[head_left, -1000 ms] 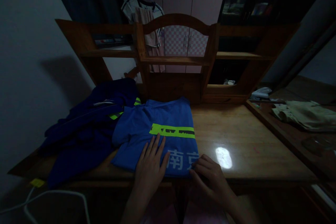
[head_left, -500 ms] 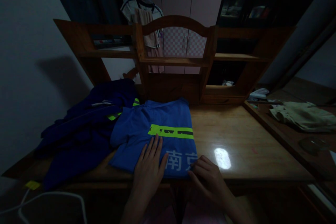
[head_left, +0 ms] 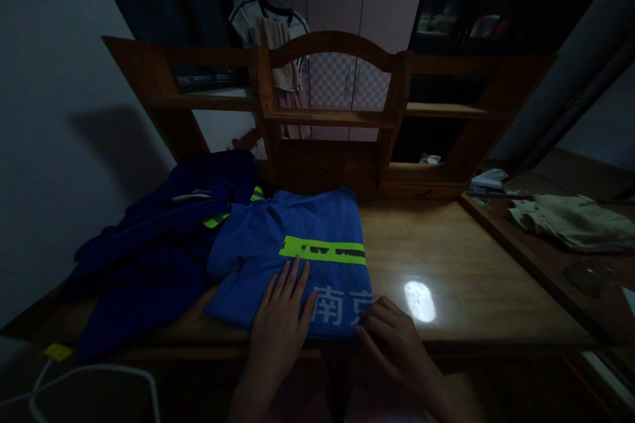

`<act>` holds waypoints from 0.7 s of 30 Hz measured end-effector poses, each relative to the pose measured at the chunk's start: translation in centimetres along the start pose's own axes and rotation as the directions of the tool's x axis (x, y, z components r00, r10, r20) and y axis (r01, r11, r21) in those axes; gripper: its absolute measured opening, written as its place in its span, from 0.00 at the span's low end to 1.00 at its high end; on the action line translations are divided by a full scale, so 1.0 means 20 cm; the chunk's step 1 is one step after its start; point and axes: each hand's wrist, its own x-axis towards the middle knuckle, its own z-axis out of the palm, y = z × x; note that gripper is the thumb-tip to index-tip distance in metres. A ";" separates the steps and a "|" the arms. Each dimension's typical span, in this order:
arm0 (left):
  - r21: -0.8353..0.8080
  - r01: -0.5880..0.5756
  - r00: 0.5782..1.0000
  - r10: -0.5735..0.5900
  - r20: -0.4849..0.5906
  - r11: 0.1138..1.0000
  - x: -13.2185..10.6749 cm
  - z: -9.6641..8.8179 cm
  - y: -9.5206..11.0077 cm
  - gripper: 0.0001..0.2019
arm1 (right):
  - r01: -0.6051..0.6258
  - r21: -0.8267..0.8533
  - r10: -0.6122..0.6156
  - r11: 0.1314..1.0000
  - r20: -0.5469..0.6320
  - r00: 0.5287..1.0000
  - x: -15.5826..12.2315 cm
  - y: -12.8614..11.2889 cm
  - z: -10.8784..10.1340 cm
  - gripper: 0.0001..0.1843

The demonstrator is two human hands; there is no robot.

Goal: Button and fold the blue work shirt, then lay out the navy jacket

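A folded bright blue shirt [head_left: 302,231] with a neon green stripe and pale printed characters lies near the front edge of a wooden desk [head_left: 446,258]. My left hand [head_left: 280,320] rests flat on the shirt's near part, fingers stretched out and together. My right hand [head_left: 394,337] sits at the shirt's near right corner with its fingers curled, pinching the fabric edge. Both forearms come up from below the desk edge.
A heap of dark navy clothing [head_left: 153,244] with neon strips lies left of the shirt. A wooden shelf unit [head_left: 327,112] stands at the desk's back. Beige folded cloth [head_left: 575,221] lies on a side surface at right. A white chair frame [head_left: 94,377] shows at lower left.
The view shifted slightly, so everything sits a little further left and lower. Both hands stay in the same places on the shirt.
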 end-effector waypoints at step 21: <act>0.021 -0.002 1.000 0.003 -0.015 1.000 0.00 0.00 0.00 0.28 | 0.021 -0.027 -0.021 0.999 -0.015 1.000 0.00 0.00 0.01 0.11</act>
